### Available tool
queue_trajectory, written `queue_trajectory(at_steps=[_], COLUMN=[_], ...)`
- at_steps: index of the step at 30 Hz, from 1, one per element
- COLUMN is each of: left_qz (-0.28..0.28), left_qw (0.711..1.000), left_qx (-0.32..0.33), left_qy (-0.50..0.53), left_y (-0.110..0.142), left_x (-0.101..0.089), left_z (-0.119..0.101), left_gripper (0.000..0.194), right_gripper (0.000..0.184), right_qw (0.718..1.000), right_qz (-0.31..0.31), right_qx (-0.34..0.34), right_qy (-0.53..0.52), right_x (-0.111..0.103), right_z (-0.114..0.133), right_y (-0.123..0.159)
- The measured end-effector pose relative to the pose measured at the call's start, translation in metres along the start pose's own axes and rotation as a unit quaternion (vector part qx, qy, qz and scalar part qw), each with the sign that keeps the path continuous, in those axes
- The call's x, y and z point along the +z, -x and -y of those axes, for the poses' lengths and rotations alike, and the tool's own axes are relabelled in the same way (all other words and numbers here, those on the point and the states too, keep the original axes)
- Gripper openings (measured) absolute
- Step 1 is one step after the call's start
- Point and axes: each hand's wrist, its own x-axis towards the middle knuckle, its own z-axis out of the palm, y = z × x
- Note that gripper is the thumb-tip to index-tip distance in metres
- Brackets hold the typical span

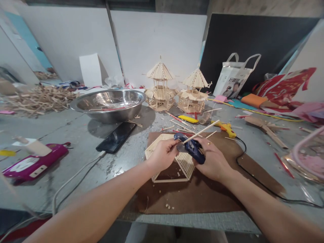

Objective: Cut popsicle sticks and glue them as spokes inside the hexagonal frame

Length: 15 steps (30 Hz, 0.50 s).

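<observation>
My right hand [212, 158] is closed around a blue-handled hand cutter [193, 150], held above the workpiece. A thin wooden stick [202, 131] lies across the cutter's jaws, its far end pointing up and right. My left hand [163, 153] pinches the stick's near end beside the cutter's metal blade; its fingertips partly hide that end. Below both hands, a hexagonal frame of wooden sticks [170, 180] lies flat. Several of its sections are filled with sticks, while the front one is open. The hands and cutter cover its middle. Small offcuts [169, 206] lie in front.
A brown mat [202, 200] lies under the frame. Behind stand two stick pagodas [160, 91] [194, 89], a steel basin [108, 114] and loose sticks. A yellow glue gun [226, 128] trails a black cord at right. A phone [116, 136] and purple power strip [37, 162] are left.
</observation>
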Motion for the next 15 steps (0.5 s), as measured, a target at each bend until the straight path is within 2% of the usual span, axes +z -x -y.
queue_trajectory(at_steps=[15], left_qz=[-0.017], left_qw=[0.999], left_qx=[0.030], left_qy=[0.024], left_y=[0.0001], left_x=[0.0007], left_z=[-0.0002], left_gripper=[0.021], right_gripper=[0.045], right_qw=[0.999], right_qz=[-0.015], right_qx=[-0.008], right_qy=[0.038], right_x=[-0.0001], right_z=[0.0008], right_y=[0.0019])
